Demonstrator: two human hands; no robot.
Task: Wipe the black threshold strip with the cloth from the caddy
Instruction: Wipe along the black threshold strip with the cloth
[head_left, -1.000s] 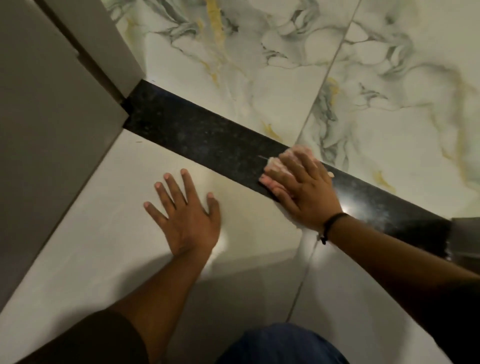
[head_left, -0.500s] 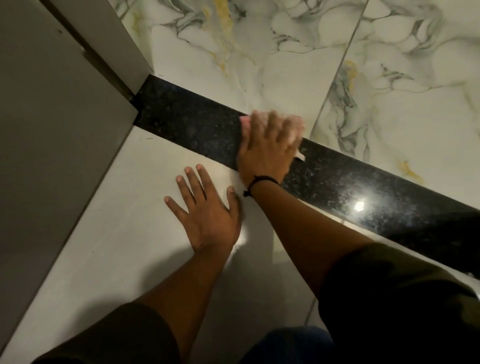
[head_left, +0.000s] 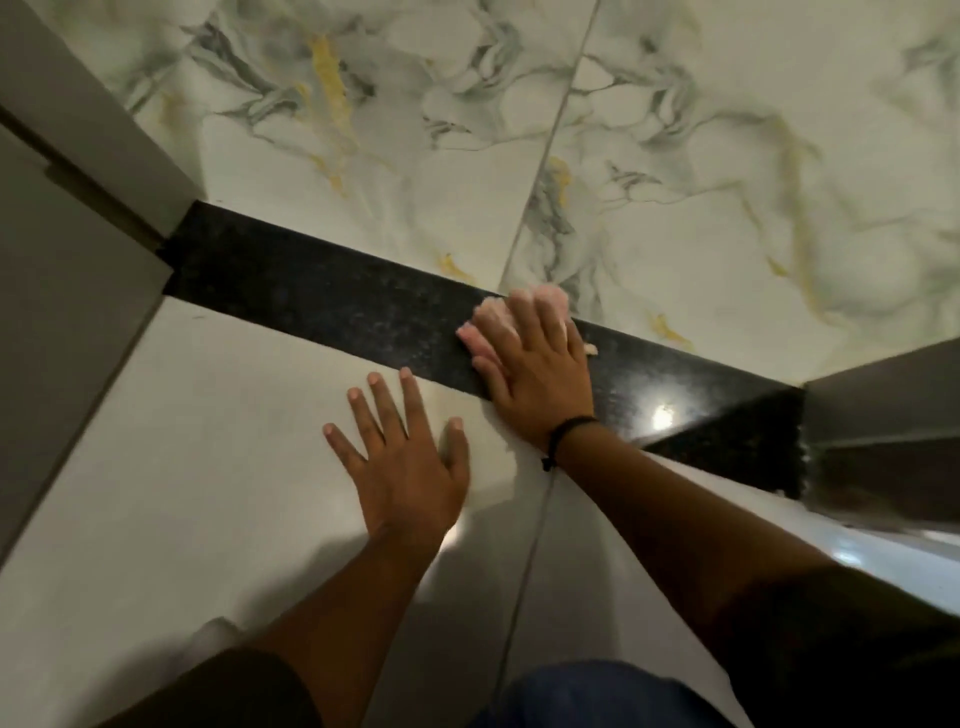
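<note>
The black speckled threshold strip runs diagonally across the floor from the left door frame down to the right one. My right hand presses a pale pink cloth flat onto the strip near its middle; most of the cloth is hidden under my fingers. A black band circles that wrist. My left hand lies flat with fingers spread on the plain white tile just in front of the strip, holding nothing. The caddy is not in view.
Marbled white tiles with grey and yellow veins lie beyond the strip. Grey door frames stand at the left and right ends. My blue-clad knee shows at the bottom.
My right hand has slid the cloth along the strip, first toward the left end, then back to the right. The left hand stays planted on the tile.
</note>
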